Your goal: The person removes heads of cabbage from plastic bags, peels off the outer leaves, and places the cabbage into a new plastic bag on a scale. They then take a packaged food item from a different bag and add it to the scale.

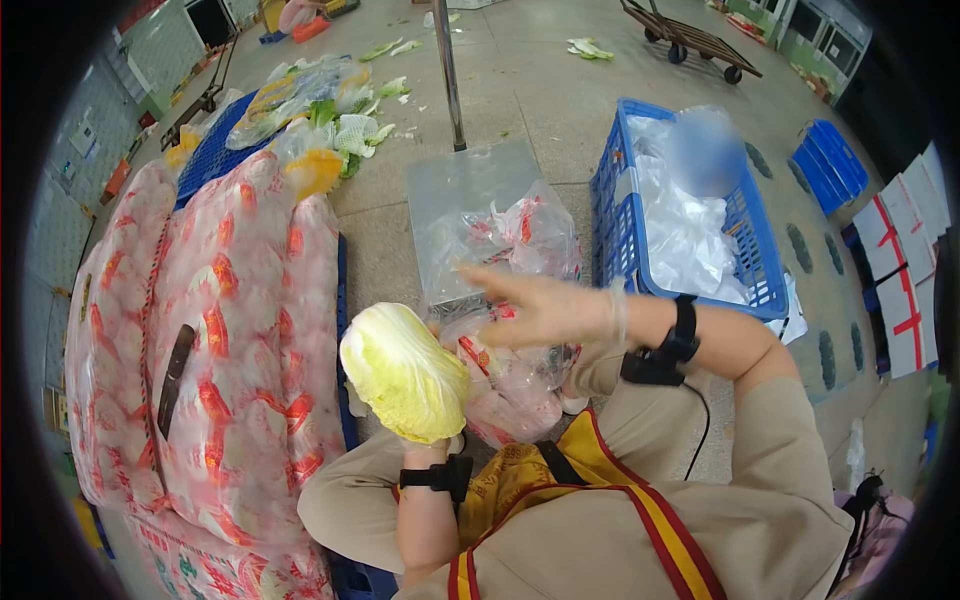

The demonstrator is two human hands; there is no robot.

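A pale yellow-green cabbage rests on my left hand, which is mostly hidden beneath it. To the right of the cabbage, my right hand is held out with its fingers spread and nothing in it. Below my right hand lie clear plastic bags with red print, in front of me. A grey metal plate with an upright pole stands just beyond, and part of the printed plastic lies over it.
Stacked printed bags fill the left side, with a dark-handled tool on them. A blue crate with clear plastic bags stands at the right. Leaves litter the floor; a wooden cart is at the back.
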